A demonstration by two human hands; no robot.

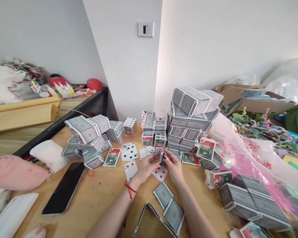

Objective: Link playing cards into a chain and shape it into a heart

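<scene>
Pinches a small card piece (161, 156) between the fingertips of left hand (149, 166) and right hand (173, 168), just above the table (96, 198). Shows little beyond a narrow edge there; cannot tell the number of layers or any folds. Covers part of a diamond card (160, 174) beneath the fingers. Cuts off a patterned frame (162, 219) at the lower edge; cannot tell about a base inside. Also crops a green packet (254, 230) at bottom right. Obscures the lower stack of card blocks (186, 134) behind packets beyond right hand.
</scene>
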